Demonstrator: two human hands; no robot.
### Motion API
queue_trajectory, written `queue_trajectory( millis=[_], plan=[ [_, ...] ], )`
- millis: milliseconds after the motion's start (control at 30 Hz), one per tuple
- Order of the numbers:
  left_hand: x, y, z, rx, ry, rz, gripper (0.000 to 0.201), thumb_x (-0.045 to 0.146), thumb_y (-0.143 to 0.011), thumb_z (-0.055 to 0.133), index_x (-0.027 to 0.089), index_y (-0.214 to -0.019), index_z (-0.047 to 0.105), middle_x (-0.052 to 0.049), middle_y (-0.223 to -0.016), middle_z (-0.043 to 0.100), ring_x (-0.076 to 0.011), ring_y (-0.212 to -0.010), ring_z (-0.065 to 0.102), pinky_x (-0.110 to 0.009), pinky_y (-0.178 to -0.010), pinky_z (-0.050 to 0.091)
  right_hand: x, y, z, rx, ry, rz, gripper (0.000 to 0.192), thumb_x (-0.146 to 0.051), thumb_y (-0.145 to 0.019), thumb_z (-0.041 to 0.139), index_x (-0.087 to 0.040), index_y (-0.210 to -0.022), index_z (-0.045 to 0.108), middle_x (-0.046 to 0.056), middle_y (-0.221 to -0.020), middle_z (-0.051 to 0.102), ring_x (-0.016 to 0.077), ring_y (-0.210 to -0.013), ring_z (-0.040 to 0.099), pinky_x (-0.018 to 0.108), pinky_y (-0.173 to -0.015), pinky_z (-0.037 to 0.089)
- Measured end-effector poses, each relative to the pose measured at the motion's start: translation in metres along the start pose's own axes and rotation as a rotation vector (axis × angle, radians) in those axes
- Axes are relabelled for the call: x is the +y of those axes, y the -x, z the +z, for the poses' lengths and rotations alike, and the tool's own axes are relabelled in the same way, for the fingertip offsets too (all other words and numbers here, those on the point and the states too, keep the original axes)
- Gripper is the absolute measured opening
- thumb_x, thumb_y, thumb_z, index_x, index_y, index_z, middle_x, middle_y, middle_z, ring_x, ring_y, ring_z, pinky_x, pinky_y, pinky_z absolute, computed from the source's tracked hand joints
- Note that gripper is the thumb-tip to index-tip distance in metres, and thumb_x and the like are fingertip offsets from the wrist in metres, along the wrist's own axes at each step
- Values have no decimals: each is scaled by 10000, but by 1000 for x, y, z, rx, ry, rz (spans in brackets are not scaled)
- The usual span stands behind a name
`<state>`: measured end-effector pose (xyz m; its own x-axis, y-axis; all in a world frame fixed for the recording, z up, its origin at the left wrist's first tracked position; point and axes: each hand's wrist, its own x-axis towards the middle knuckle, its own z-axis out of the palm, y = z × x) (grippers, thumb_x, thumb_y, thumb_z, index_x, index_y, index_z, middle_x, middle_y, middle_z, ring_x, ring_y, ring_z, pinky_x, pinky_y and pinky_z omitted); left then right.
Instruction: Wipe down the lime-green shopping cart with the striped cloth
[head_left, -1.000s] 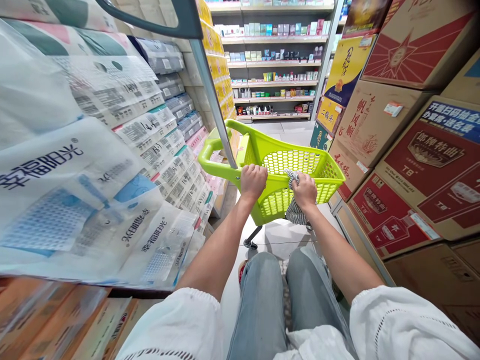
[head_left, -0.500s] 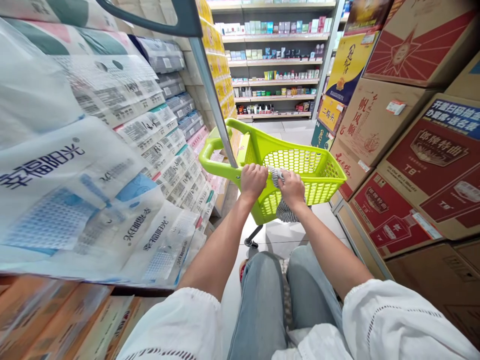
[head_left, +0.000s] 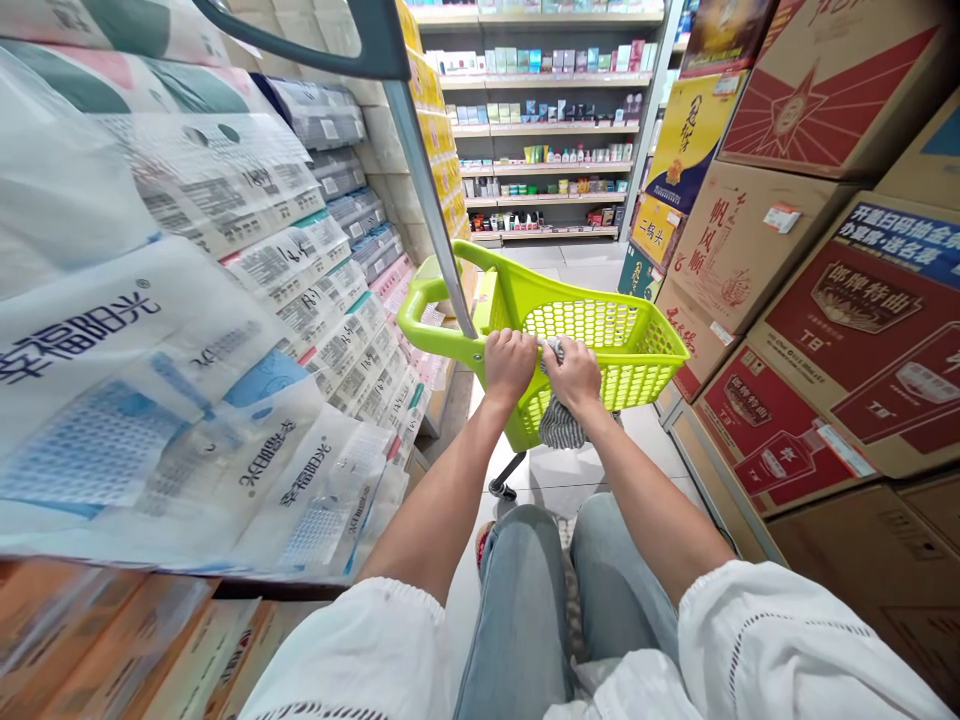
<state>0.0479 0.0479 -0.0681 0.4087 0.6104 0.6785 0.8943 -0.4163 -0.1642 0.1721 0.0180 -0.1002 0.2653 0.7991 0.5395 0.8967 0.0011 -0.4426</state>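
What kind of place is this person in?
Most likely a supermarket aisle: both hands rest on a green shopping basket, beside stacked tissue packs, liquor cartons and stocked shelves.

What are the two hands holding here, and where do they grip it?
The left hand grips the near rim of the lime-green plastic basket; the right hand presses a bunched striped grey cloth onto that rim.

The right hand (head_left: 574,372) covers most of the striped cloth (head_left: 559,428). The far shelves (head_left: 551,130) hold things too small to tell. The big white packs (head_left: 135,330) run off the left edge.
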Motion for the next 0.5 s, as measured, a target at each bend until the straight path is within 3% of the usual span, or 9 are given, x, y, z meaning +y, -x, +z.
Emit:
queue_trajectory(
  millis=[100, 167, 367, 500],
  plan=[
    [-2, 1, -1, -5, 31, 3, 360, 265, -965, 300, 175, -768, 587, -112, -750, 616, -256, -801, 520, -393, -732, 296, -15, 1, 2, 4, -36, -32, 479, -528, -945, 270, -234, -1175, 571, 80, -1072, 603, 209, -978, 505, 307, -837, 361],
    [-4, 2, -1, 0, 28, 12, 368, 279, -968, 295, 176, -768, 586, -110, -746, 613, -253, -797, 520, -393, -734, 296, -11, 1, 2, 1, -37, -64, 449, -510, -949, 287, -250, -1187, 565, 72, -1102, 588, 203, -991, 506, 295, -820, 363],
    [-11, 2, 3, 22, 11, 33, 387, 301, -971, 286, 185, -750, 581, -103, -728, 607, -245, -782, 515, -395, -740, 294, 47, -2, -8, 2, 72, 18, 355, -462, -922, 391, -251, -1098, 616, 82, -1182, 541, 203, -978, 513, 285, -758, 355],
    [-9, 1, 4, 19, 29, 12, 393, 309, -972, 281, 187, -747, 578, -101, -730, 609, -243, -785, 514, -395, -742, 293, 71, -6, -14, -27, 139, 86, 332, -440, -915, 406, -220, -1041, 620, 77, -1038, 610, 207, -937, 504, 286, -761, 334]
  ],
)
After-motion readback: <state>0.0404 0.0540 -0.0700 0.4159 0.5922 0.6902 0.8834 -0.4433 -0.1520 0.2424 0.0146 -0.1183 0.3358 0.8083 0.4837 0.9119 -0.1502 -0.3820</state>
